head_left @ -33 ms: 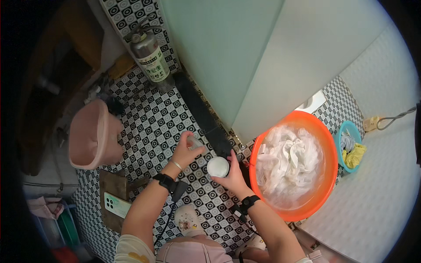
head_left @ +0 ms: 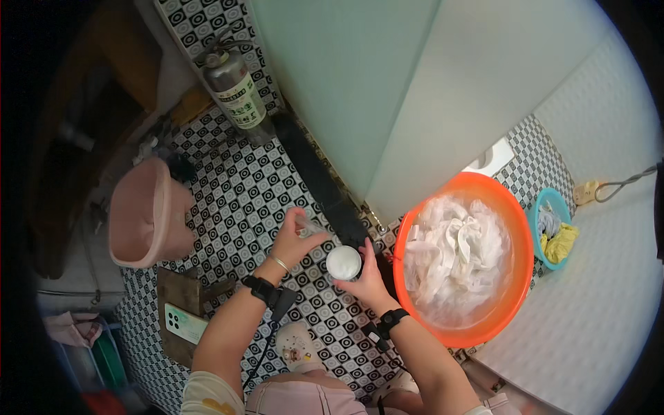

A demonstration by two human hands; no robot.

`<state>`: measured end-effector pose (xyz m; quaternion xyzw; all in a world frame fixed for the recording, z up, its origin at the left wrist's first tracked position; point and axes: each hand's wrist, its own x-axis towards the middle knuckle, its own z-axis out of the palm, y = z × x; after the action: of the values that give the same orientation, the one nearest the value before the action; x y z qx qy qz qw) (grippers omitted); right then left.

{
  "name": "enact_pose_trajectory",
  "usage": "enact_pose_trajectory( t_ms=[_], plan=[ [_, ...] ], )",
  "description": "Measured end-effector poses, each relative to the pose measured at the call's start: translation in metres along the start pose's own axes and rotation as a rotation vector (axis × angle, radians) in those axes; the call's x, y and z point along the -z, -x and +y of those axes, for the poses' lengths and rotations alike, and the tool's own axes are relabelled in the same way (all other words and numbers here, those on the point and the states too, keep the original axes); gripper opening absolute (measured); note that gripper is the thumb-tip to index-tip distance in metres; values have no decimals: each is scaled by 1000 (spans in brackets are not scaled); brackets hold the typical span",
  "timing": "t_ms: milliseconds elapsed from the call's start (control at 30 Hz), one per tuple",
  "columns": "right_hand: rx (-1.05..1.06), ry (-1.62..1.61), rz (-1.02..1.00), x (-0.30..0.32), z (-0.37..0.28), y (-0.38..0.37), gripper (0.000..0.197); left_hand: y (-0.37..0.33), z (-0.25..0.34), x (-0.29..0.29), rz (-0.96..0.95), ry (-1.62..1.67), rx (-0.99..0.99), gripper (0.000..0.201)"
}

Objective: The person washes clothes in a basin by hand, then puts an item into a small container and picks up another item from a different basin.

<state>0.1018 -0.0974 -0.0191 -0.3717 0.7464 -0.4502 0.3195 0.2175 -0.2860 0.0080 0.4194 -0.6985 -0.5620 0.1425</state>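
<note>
My right hand (head_left: 363,277) grips a small round tub (head_left: 344,263) from its right side, thumb below and fingers above. White material shows inside the tub, whose top faces up uncovered. Just left of it, my left hand (head_left: 294,238) pinches a thin clear piece (head_left: 312,226), perhaps a lid; its exact kind is unclear. That piece is tilted and held apart from the tub. Right of my right hand stands a large orange basin (head_left: 523,277), with white cloth (head_left: 460,245) soaking in water.
A light-blue basin (head_left: 532,225) holds grey and yellow cloths. A pink plastic bin (head_left: 138,214) and a fire extinguisher (head_left: 235,90) stand at left. A phone (head_left: 183,324) lies on a wooden stool (head_left: 169,287). Pale panels (head_left: 449,90) rise beyond the orange basin.
The clear piece in my left hand has tipped, showing more edge-on, and the left thumb sits slightly nearer the tub. The right hand has barely moved.
</note>
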Motion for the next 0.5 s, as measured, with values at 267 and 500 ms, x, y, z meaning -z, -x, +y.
enact_pose_trajectory(
  t_ms=[267, 500],
  plan=[
    [41, 45, 2, -19, 24, 18, 106, 42, 17, -33, -131, -491, -567, 46],
    [20, 65, 66, -23, 29, 10, 101, 53, 0, -39, -181, -639, -489, 60]
  ],
)
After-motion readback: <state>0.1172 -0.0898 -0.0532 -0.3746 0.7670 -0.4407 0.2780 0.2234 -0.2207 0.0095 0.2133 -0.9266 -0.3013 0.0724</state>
